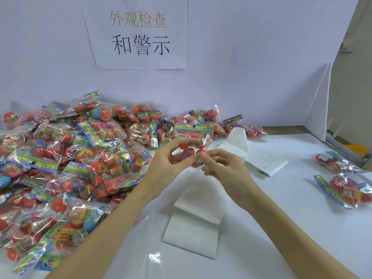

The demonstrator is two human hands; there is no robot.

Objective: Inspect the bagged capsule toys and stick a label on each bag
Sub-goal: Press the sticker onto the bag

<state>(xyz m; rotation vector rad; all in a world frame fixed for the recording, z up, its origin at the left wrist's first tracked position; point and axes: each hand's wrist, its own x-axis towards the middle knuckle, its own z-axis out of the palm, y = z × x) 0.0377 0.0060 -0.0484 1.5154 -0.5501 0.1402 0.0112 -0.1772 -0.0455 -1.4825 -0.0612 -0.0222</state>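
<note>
The bagged capsule toys [193, 141] hang above the label sheet [193, 234], left hand [171, 158] gripping the bag's side, right hand [219, 164] pinching its front. It looks light, crinkly and slippery; holding around the hard capsules seems surest.

Head view; looks down, close

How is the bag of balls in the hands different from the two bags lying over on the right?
The held bag is up off the table, upright with its colourful header on top, gripped by the left hand and the right hand. The two right-side bags lie flat on the white table, untouched. All are clear bags holding red capsules.
</note>
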